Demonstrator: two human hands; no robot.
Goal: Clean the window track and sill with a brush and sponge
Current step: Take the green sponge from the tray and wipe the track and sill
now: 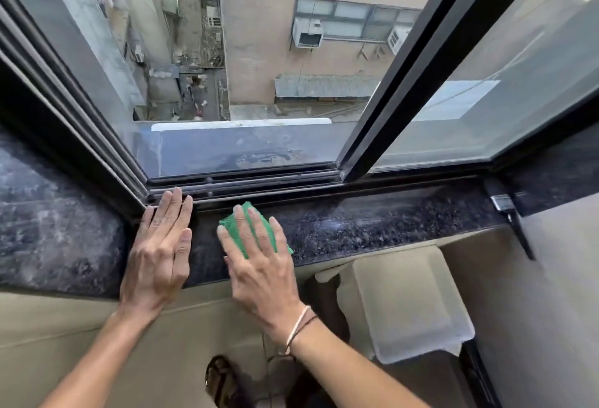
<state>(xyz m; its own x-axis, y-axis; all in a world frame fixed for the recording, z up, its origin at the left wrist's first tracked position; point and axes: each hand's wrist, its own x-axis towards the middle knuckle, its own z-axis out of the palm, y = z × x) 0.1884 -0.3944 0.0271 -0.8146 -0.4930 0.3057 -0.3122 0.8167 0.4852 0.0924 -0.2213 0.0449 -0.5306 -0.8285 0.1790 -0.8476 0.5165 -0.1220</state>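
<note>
A dark speckled granite sill [372, 226] runs below an open sliding window. Behind it lies the black window track [259, 185] with its rails. My right hand [259, 265] lies flat on a green sponge [238, 224] and presses it onto the sill near the middle. My left hand [160, 245] rests flat on the sill beside it, fingers straight, fingertips touching the track's inner edge at the left corner. It holds nothing. A brush [512, 222] with a black handle lies at the sill's right end, its handle hanging over the edge.
The black sash frame [405, 76] slants up from the track on the right. Below the sill sits a pale plastic lid or tray [411, 307] on a dark stand. Sandalled feet [223, 381] stand on the floor. Outside is a long drop to an alley.
</note>
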